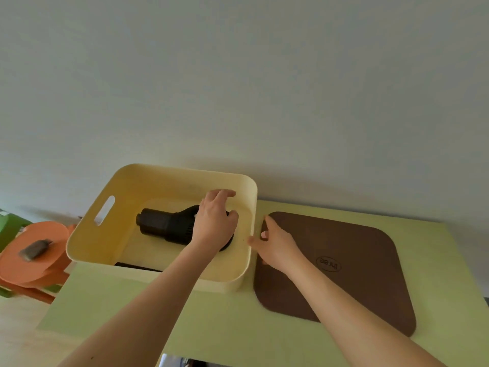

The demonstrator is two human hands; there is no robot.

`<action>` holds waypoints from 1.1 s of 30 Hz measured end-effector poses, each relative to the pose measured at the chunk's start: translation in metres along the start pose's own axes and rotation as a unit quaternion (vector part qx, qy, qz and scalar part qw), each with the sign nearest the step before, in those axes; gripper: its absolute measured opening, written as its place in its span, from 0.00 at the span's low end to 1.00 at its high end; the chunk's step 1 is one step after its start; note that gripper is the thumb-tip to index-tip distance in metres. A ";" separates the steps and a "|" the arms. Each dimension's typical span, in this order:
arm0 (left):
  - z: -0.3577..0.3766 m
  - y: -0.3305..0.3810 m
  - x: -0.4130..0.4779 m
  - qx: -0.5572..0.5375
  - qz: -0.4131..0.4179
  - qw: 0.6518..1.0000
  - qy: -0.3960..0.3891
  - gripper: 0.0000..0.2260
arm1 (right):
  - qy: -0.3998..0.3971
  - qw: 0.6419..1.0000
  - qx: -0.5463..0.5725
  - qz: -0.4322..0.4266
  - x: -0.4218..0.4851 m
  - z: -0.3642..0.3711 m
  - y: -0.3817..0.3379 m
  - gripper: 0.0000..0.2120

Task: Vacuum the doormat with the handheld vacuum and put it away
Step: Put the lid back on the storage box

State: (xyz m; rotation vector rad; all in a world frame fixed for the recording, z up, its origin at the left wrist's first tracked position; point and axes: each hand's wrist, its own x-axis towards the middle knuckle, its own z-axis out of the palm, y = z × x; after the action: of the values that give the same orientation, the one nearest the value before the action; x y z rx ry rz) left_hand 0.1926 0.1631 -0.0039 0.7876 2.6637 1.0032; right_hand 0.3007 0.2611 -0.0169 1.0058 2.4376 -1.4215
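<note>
While your left hand [215, 221] rests loosely curled on the black handheld vacuum [169, 225], it lies inside the yellow bin [158, 181].
Right hand [275, 245], fingers relaxed, touches the bin's three-o'clock wall beside the smooth, round-cornered brown doormat [344, 260].

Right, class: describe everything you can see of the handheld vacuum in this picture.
The handheld vacuum is black, seemingly matt plastic, and lies on its side on the floor of the pale yellow storage bin. A stubby cylindrical end points left; the body widens to the right, with fine ribbed vents. The left hand covers its right end, fingers spread over it, so the handle is hidden. Whether the hand grips it cannot be told.
</note>
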 end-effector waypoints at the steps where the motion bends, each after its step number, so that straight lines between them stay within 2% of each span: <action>1: 0.005 0.009 -0.003 -0.003 0.007 1.000 -0.001 0.19 | 0.014 1.000 -0.001 0.007 -0.001 -0.009 0.007 0.33; 6: 0.054 0.063 -0.028 -0.047 0.101 0.994 -0.019 0.20 | 0.125 0.990 -0.005 0.072 -0.011 -0.062 0.073 0.30; 9: 0.098 0.075 -0.045 0.002 0.133 0.986 -0.102 0.23 | 0.154 0.981 -0.025 0.112 -0.020 -0.080 0.116 0.29; 14: 0.143 0.047 -0.046 0.128 0.040 0.967 -0.214 0.29 | 0.177 0.969 -0.063 0.158 -0.031 -0.089 0.177 0.29; 18: 0.155 0.023 -0.043 0.161 -0.038 0.958 -0.234 0.32 | 0.196 0.948 -0.115 0.221 -0.037 -0.092 0.213 0.30; 22: 0.159 0.006 -0.043 0.126 -0.160 0.946 -0.253 0.41 | 0.199 0.936 -0.089 0.276 -0.039 -0.097 0.236 0.33; 25: 0.160 0.006 -0.042 0.103 -0.151 0.952 -0.244 0.42 | 0.205 0.936 -0.012 0.285 -0.036 -0.101 0.240 0.35; 28: 0.158 0.009 -0.039 0.032 -0.163 0.963 -0.214 0.40 | 0.227 0.930 0.041 0.287 -0.036 -0.103 0.239 0.38; 33: 0.153 0.011 -0.032 -0.076 -0.221 0.957 -0.171 0.36 | 0.240 0.920 0.039 0.307 -0.036 -0.110 0.239 0.37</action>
State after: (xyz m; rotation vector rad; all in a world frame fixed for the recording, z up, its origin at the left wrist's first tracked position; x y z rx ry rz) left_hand 0.2769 0.2379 -0.1124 0.2764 2.2833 0.8493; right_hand 0.4969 0.4124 -0.1133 2.1116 2.0139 -1.1398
